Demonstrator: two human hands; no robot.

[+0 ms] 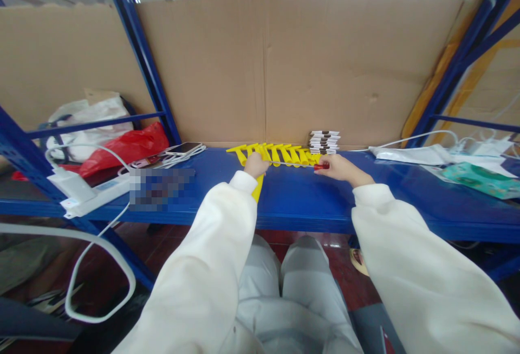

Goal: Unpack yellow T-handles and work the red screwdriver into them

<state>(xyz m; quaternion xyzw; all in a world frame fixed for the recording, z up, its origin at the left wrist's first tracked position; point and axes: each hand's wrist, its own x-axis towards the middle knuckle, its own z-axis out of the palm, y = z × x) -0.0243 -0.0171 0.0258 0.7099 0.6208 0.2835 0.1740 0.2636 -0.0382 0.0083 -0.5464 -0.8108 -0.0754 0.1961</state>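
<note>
My left hand (255,164) is closed around a yellow plastic piece (257,190), whose handle-like end sticks out below my fingers toward the shelf's front edge. My right hand (343,169) grips the red handle of a screwdriver (321,166). Its thin shaft points left and reaches the yellow piece at my left hand; the exact contact at the tip is too small to make out. Just behind both hands, several similar yellow plastic pieces (286,154) lie in a slanting row. A stack of small white and dark packs (324,141) stands behind my right hand.
The blue shelf (304,199) has a cardboard sheet (325,66) at its back. To the left are a power strip (101,191), a phone (184,148), white cables and a red bag (125,150). A green packet (483,179) lies on the right, beside white cables and chargers.
</note>
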